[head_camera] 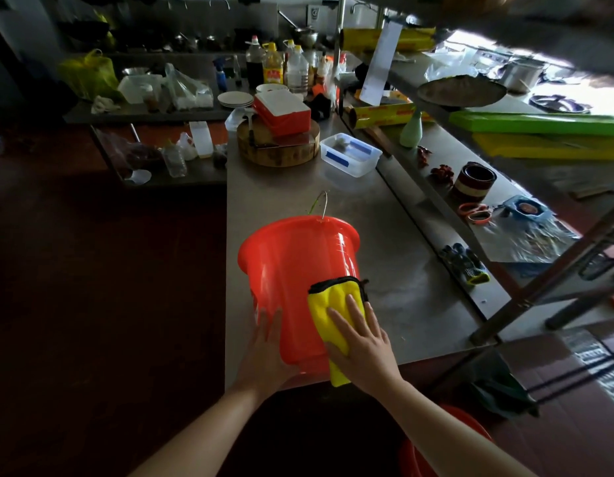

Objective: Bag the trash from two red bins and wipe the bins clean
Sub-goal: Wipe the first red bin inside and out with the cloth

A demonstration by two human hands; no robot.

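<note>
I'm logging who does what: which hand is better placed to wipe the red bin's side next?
The right hand: its flat fingers press the yellow cloth against the red bin, which lies on its side. The left hand holds no cloth and steadies the bin's base end.

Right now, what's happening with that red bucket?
A person is wiping a red bin that lies tipped on the steel counter, its mouth facing away. The left hand steadies the bin near its base, and the right hand presses a yellow cloth flat against its outer wall. A second red bin sits lower down by the right arm.
</note>
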